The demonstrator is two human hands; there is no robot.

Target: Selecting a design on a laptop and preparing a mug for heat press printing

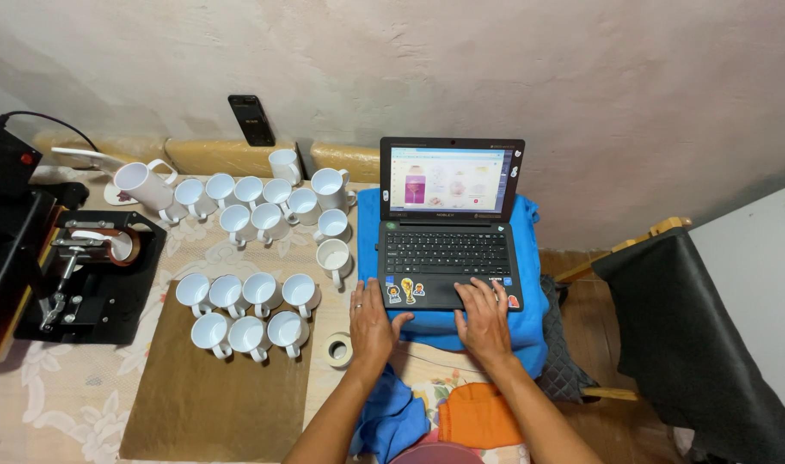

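Right hand (484, 316): lies flat and open on the near edge of the laptop (448, 225), fingers spread over the touch pad (448, 290), holding nothing
Left hand (371, 325): open and empty too, resting just left of the laptop's near corner, thumb by the blue cloth (461, 331)
Laptop: sits open on the blue cloth, right of the cups, with its screen (447, 180) lit and facing the person
How to do it well: I think small, slow finger moves on the pad work best, with eyes on the screen
Keep steady: the left hand could stay down by the corner so the laptop does not slide on the soft cloth
Tape roll (338, 349): just left of the left hand on the surface, easy to bump
White cups (253, 302): many stand in rows to the left, some on a brown mat (216, 404), so keep elbows in
Black press (91, 275): far left, well apart from both hands
Orange cloth (478, 417): near, between the arms
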